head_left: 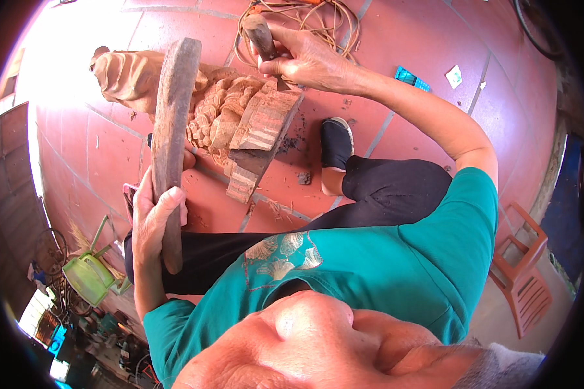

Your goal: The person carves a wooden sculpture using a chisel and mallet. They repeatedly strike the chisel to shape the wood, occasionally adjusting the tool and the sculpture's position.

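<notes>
My left hand [154, 217] is closed round the lower part of a long, worn wooden mallet [172, 123], which stands out past the hand toward the far side and covers part of the carving. In my right hand [311, 61] is a chisel [259, 35], gripped by its thick wooden handle; the blade points down at the carving's base, and I cannot tell whether its tip touches. The wooden carving [220, 110] lies on its side on the floor, with rounded, scaly relief and a striped, rough-cut base at its right end.
A coiled tan cord [331, 19] lies beyond my right hand. Near my right forearm are a blue packet [412, 79] and a white scrap [453, 76] on the red tiles. A green chair [87, 279] stands left, an orange plastic chair [522, 279] right; my shoe [336, 142] is beside the carving.
</notes>
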Demonstrator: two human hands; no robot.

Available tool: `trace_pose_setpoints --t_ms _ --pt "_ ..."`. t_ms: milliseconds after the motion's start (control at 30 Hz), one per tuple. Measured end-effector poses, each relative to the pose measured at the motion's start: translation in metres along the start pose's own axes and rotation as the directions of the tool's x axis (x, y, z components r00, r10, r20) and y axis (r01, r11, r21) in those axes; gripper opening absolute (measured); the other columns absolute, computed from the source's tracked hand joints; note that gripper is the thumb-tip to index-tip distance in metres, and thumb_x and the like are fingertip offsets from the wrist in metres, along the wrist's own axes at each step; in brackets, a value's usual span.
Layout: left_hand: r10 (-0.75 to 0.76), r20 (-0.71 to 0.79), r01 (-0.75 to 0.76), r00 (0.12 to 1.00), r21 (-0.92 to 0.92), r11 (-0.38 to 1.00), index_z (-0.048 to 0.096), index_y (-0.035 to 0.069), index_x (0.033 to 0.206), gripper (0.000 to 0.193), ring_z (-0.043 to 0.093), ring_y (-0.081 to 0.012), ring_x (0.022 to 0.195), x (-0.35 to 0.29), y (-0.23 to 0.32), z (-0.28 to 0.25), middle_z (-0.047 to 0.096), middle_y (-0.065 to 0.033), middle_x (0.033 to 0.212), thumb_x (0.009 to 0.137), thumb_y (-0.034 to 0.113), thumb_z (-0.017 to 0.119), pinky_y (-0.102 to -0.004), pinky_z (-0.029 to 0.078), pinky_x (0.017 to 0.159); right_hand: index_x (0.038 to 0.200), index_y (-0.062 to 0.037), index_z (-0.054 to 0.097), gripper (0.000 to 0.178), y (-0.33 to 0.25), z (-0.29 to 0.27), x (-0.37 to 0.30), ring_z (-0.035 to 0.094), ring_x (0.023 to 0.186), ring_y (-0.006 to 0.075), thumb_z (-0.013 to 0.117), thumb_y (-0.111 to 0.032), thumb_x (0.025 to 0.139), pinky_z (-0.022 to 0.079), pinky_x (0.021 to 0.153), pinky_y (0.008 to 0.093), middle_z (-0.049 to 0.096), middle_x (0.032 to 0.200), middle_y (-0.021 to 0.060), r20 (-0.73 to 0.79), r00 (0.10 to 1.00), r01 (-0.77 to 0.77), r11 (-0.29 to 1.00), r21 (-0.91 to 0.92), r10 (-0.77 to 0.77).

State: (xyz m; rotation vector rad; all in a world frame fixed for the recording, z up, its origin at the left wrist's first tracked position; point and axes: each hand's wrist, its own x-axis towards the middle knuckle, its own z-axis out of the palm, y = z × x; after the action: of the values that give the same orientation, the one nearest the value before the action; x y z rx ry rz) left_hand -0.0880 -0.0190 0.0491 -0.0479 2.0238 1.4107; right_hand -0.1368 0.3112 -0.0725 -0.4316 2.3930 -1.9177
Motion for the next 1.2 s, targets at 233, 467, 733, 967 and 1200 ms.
trace_pose_setpoints --t_ms 233,467,733,967,1200 --pt "0.022 0.010 -0.021 1.000 -0.010 1.000 0.049 -0.002 0.135 0.065 0.052 -0.0077 0.053 0.000 0.000 0.000 0.056 -0.0029 0.074 0.091 0.040 0.072 -0.0199 0.041 0.047 0.112 -0.0045 0.054 0.018 -0.005 -0.015 -0.002 0.061 0.086 0.0097 0.063 -0.005 0.097 0.052 0.082 0.0295 0.062 0.092 0.0027 0.068 0.987 -0.151 0.988 0.036 0.148" --pt "-0.003 -0.010 0.003 1.000 -0.002 1.000 0.049 -0.002 0.135 0.064 0.053 -0.0080 0.052 0.000 -0.004 0.000 0.056 -0.0028 0.074 0.091 0.039 0.071 -0.0200 0.042 0.046 0.110 -0.0061 0.056 0.019 0.007 -0.002 0.003 0.062 0.090 0.0106 0.066 -0.004 0.095 0.051 0.088 0.0298 0.062 0.093 0.0017 -0.044 0.999 -0.027 0.994 0.106 0.032" --pt "0.041 0.006 -0.041 0.999 0.021 0.999 0.050 -0.002 0.134 0.063 0.053 -0.0078 0.053 0.000 -0.007 -0.003 0.057 -0.0026 0.074 0.091 0.040 0.072 -0.0200 0.042 0.046 0.111 -0.0056 0.057 0.023 -0.016 -0.010 -0.007 0.060 0.088 0.0084 0.070 -0.008 0.093 0.051 0.086 0.0291 0.063 0.090 0.0004 0.013 0.986 -0.165 0.982 -0.089 0.167" --pt "0.013 -0.025 -0.012 1.000 0.015 1.000 0.051 -0.002 0.131 0.060 0.052 -0.0072 0.054 -0.002 -0.001 0.003 0.055 -0.0010 0.073 0.091 0.039 0.071 -0.0200 0.042 0.049 0.119 -0.0069 0.057 0.030 -0.002 -0.008 -0.006 0.063 0.090 0.0075 0.072 -0.011 0.092 0.052 0.083 0.0282 0.065 0.095 -0.0005 -0.049 0.993 -0.107 0.993 0.046 0.109" --pt "0.080 -0.047 -0.077 0.996 0.070 0.995 0.056 -0.001 0.130 0.056 0.054 -0.0059 0.066 -0.006 -0.004 0.003 0.064 -0.0053 0.110 0.089 0.033 0.074 -0.0218 0.047 0.056 0.121 -0.0067 0.055 0.032 0.007 0.004 -0.007 0.064 0.093 0.0095 0.070 -0.012 0.094 0.054 0.086 0.0308 0.065 0.096 0.0013 -0.040 0.998 0.044 0.994 -0.104 -0.049"
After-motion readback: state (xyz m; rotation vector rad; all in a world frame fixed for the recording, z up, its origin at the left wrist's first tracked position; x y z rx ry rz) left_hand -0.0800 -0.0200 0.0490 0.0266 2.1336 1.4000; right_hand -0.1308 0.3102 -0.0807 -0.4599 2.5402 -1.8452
